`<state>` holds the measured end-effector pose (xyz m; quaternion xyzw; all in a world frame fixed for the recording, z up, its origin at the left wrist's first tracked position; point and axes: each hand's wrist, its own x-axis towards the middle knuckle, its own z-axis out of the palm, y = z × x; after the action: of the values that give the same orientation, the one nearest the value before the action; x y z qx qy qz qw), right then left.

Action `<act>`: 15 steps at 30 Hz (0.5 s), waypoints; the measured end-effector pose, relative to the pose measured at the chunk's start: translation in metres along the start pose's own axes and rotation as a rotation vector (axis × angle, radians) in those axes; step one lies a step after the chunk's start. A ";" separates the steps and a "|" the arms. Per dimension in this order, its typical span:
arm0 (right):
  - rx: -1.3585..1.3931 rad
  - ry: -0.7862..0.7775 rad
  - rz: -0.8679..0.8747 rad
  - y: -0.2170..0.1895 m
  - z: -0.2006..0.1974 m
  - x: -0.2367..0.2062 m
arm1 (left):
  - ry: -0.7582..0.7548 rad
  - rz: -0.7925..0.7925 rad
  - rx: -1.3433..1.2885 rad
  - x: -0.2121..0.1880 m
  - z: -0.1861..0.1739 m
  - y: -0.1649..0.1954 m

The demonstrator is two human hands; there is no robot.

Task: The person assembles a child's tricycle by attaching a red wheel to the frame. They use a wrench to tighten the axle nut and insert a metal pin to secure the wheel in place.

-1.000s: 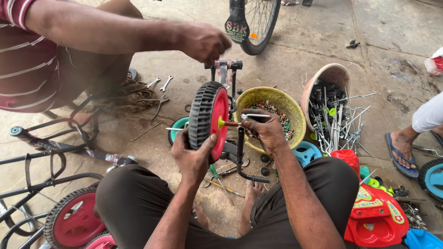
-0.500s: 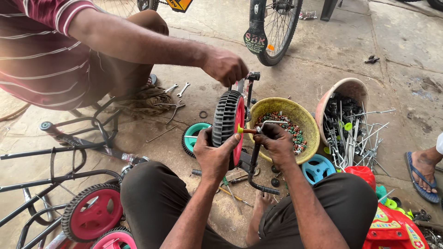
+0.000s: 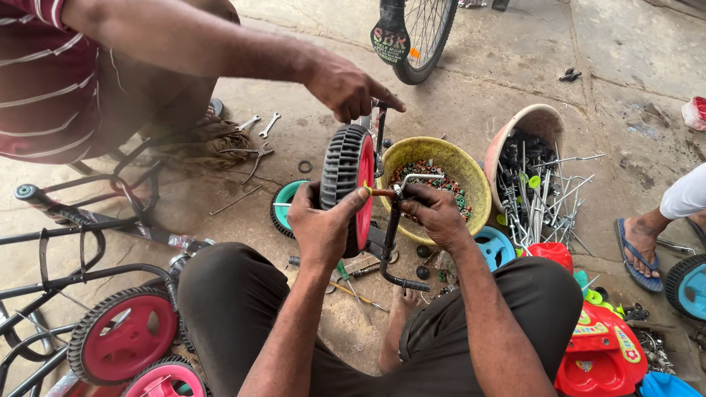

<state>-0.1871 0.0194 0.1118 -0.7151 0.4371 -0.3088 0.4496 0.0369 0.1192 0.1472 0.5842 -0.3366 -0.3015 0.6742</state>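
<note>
Mid-assembly, centre of frame: fitting the small wheel (image 3: 346,187) onto its axle and black bracket (image 3: 392,242).

Left hand (image 3: 320,228) is wrapped around the near edge of the wheel, fingers curled on the black tread, thumb up against the red hub side. It's closed firmly on the wheel and holds it upright, tread facing me.

Right hand (image 3: 434,213) sits just right of the wheel, fingers pinched shut around the top of the bracket where a short reddish axle stub (image 3: 381,192) sticks out of the hub. I can't tell exactly how the fingertips sit; they're bunched over the joint.

The bracket runs down from that hand and hooks toward the lower centre, ending between my knees.

Another person's hand (image 3: 346,87) comes in from upper left, index finger pointing right, hovering just above the top of the wheel. Whether it touches, I can't tell.

Behind the wheel: yellow bowl (image 3: 471,173) of small hardware, a teal wheel (image 3: 283,206) flat on the ground to its left, a tipped bucket (image 3: 540,121) of metal rods at right. Two red-hubbed wheels (image 3: 125,334) on a frame at lower left.

My read: the axle is through, the wheel isn't yet fastened. The next move likely calls for a nut or cap from the yellow bowl, so the right hand has to let go while the left keeps the wheel square on the axle.
</note>
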 end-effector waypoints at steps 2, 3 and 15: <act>0.186 0.013 -0.049 0.004 0.006 0.001 | 0.007 -0.006 -0.031 0.002 -0.002 0.001; 0.228 0.027 -0.010 0.007 0.008 0.001 | 0.010 0.000 -0.031 0.003 -0.003 0.001; 0.022 -0.026 0.017 0.016 0.013 -0.014 | -0.054 0.178 0.171 -0.005 0.004 -0.003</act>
<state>-0.1873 0.0335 0.0914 -0.7103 0.4338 -0.3007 0.4657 0.0306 0.1209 0.1443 0.5990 -0.4298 -0.2265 0.6365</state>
